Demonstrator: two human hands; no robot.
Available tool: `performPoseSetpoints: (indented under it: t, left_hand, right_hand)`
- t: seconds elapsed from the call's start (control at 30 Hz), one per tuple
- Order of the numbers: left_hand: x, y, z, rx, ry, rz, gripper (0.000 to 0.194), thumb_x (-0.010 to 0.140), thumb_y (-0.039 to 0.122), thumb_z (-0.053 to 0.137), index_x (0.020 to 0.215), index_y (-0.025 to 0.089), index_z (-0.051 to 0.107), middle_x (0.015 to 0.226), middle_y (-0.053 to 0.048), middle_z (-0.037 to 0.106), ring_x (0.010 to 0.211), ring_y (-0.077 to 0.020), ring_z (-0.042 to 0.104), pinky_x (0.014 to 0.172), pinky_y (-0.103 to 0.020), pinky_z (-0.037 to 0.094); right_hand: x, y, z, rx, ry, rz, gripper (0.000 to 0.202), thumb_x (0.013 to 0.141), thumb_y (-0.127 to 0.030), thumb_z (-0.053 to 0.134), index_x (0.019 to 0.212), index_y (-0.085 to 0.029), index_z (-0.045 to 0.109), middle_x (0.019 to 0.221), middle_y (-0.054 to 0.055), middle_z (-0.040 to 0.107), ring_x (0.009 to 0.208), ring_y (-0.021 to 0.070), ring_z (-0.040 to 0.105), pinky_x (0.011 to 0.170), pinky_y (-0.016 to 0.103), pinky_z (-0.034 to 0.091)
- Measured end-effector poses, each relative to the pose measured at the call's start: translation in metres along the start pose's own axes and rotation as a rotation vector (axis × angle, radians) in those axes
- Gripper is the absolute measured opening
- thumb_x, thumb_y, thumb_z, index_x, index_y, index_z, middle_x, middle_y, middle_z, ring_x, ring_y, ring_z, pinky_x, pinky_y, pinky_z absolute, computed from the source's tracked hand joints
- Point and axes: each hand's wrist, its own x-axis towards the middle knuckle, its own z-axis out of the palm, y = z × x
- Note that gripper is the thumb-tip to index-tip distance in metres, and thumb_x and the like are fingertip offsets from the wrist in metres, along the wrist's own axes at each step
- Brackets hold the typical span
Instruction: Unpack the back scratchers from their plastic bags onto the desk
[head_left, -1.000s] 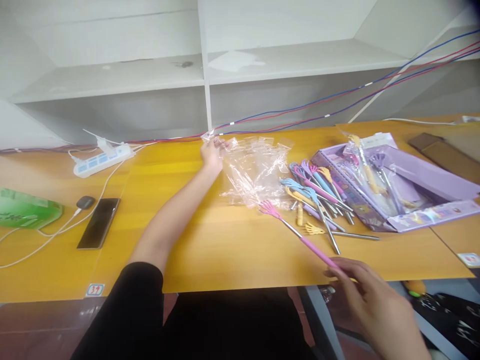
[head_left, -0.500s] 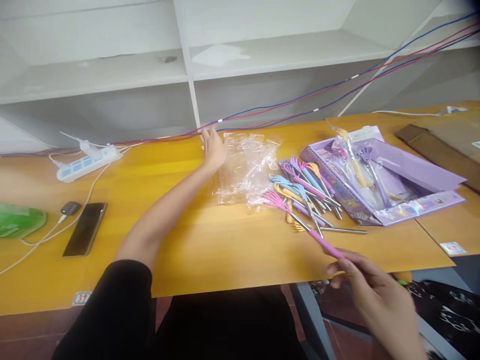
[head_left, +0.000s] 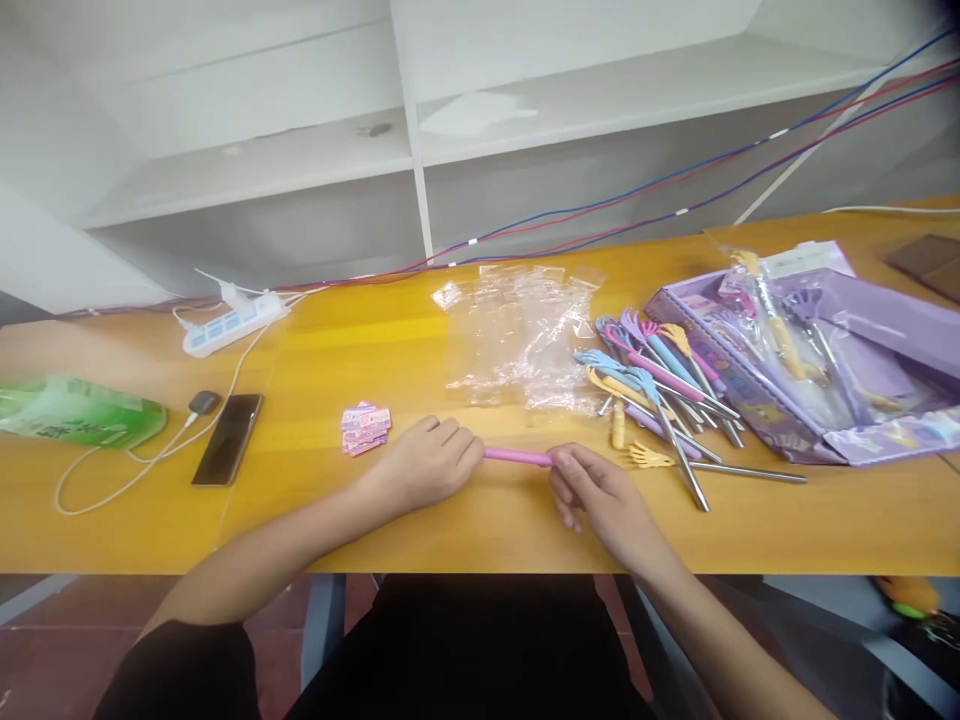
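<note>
Level above the front of the table is a pink back scratcher, held at both ends. My left hand is closed around one end, hiding the scratcher's head and metal shaft. The end of its pink handle is pinched between the fingers of my right hand. Right of my hands lies a pile of back scratchers in blue, yellow, purple and pink with metal shafts. Clear plastic bags are spread flat behind my hands. Small printed cards sit just left of my left hand.
A purple open box with bagged back scratchers stands at the right. To the left are a phone, a green packet, a black charger and a white power strip. Cables run along the shelf behind.
My left hand has come back from the plastic bags and closed on the pink back scratcher. My right hand has carried the scratcher left over the table. The printed cards are now visible.
</note>
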Motion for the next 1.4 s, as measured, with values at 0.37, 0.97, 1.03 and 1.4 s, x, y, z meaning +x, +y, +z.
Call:
performPoseSetpoints:
  t: [0.37,0.97,1.03,1.4]
  left_hand:
    - [-0.013,0.026,0.032,0.045,0.039,0.028,0.035,0.114,0.025,0.036,0.091,0.017,0.061,0.077,-0.004,0.065,0.065,-0.0182,0.057,0.060,-0.030,0.039]
    - [-0.022,0.048,0.001,-1.523,-0.751,-0.264,0.052,0.106,0.070,0.039,0.085,0.023,0.045,0.058,0.008,0.039,0.049,-0.0097,0.038,0.051,-0.022,0.035]
    - [-0.007,0.038,0.010,-1.235,-0.542,-0.247,0.043,0.111,0.055,0.038,0.088,0.021,0.051,0.070,0.003,0.051,0.062,-0.0121,0.049,0.065,-0.025,0.045]
    - [0.055,0.023,0.060,-0.317,0.008,-0.297,0.009,0.095,0.024,0.065,0.089,0.018,0.067,0.082,-0.004,0.069,0.076,-0.0198,0.065,0.070,-0.030,0.051]
  right_hand:
    - [0.014,0.028,0.050,0.109,0.073,-0.006,0.066,0.089,-0.078,0.065,0.066,-0.024,0.035,0.054,-0.008,0.026,0.049,0.0079,0.023,0.047,0.026,0.018]
    - [-0.026,-0.036,0.001,-0.433,-0.472,-0.631,0.040,0.102,-0.022,0.057,0.070,-0.020,0.033,0.065,-0.005,0.034,0.055,0.0080,0.032,0.054,0.026,0.028]
    - [-0.013,-0.031,0.014,-0.183,-0.197,-0.501,0.034,0.103,-0.033,0.061,0.077,-0.022,0.042,0.073,-0.003,0.046,0.056,0.0081,0.034,0.050,0.024,0.030]
    - [0.016,-0.051,0.074,0.881,0.084,-0.103,0.060,0.081,-0.047,0.091,0.070,-0.020,0.039,0.070,-0.008,0.032,0.050,0.0036,0.014,0.027,0.010,0.015]
